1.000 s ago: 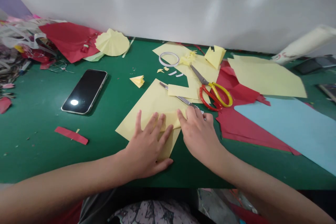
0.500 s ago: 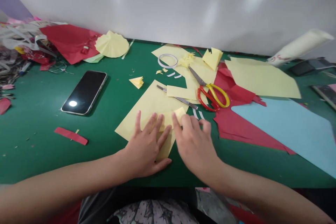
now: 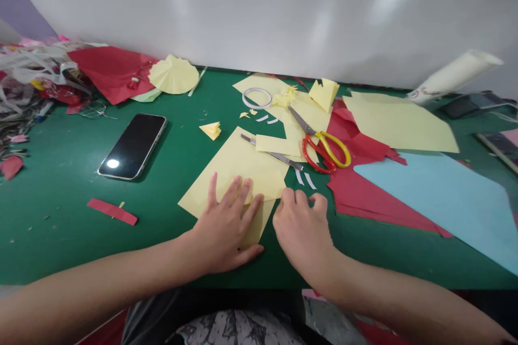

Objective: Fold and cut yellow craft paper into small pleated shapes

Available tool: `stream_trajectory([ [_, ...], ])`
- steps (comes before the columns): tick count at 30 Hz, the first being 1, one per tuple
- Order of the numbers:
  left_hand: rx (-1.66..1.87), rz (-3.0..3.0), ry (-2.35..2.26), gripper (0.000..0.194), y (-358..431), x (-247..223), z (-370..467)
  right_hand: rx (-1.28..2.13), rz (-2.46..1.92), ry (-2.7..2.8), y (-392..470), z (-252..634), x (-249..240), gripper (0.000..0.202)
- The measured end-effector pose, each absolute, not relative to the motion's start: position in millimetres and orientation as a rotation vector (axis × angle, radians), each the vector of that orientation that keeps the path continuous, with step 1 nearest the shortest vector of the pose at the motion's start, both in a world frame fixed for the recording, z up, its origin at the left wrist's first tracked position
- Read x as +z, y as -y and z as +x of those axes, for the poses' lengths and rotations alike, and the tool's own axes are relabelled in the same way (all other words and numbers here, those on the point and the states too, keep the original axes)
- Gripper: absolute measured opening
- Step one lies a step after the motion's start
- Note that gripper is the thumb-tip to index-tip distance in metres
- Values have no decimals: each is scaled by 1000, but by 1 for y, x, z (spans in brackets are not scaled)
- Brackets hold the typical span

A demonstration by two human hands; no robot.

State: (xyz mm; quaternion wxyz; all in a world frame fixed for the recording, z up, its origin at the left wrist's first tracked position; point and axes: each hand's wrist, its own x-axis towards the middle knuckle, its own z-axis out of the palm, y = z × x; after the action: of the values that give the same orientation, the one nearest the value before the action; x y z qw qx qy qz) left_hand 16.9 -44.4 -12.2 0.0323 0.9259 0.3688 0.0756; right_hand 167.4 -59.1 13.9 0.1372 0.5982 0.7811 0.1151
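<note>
My left hand lies flat with its fingers spread, pressing a folded piece of yellow paper onto a larger yellow sheet. Curled up at the right-hand corner of that folded piece is my right hand; whatever its fingertips hold is hidden. A slim metal tool rests on the sheet, partly under a yellow paper strip. Scissors with one red and one yellow handle lie just beyond my right hand, close to two small white strips.
On the green table are a phone, a red strip and a pleated yellow fan. Red paper and a blue sheet spread to the right. A white ring of tape sits farther back.
My right hand has slid a little right, off the top of the folded yellow paper to its corner. That paper now lies flatter. My left hand has stayed in place.
</note>
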Motion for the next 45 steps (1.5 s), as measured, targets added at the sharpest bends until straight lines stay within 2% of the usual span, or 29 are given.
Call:
stream_trajectory([
  [5,289,2888,-1159,68,46,-13,16,385,1715,-2260,58,167,11,27],
  [12,414,3122,-1185,50,56,-16,16,398,1700,-2257,59,167,9,26],
  [18,562,2976,-1215,52,48,-7,12,291,1692,-2292,54,169,15,27],
  [23,678,2963,-1275,29,33,-10,9,266,1727,-2327,48,171,18,28],
  [26,635,3022,-1186,23,29,-15,9,232,1745,-2361,45,173,16,27],
  [30,546,3052,-1215,28,23,-19,6,212,1741,-2465,38,173,7,25],
  [33,509,3059,-1288,34,18,-18,3,254,1767,-2565,34,172,1,30],
  [36,516,3065,-1309,34,16,-15,3,208,1664,-2706,34,170,-1,37],
  [45,501,3106,-1238,31,25,-16,6,142,1567,-2751,43,162,-4,32],
])
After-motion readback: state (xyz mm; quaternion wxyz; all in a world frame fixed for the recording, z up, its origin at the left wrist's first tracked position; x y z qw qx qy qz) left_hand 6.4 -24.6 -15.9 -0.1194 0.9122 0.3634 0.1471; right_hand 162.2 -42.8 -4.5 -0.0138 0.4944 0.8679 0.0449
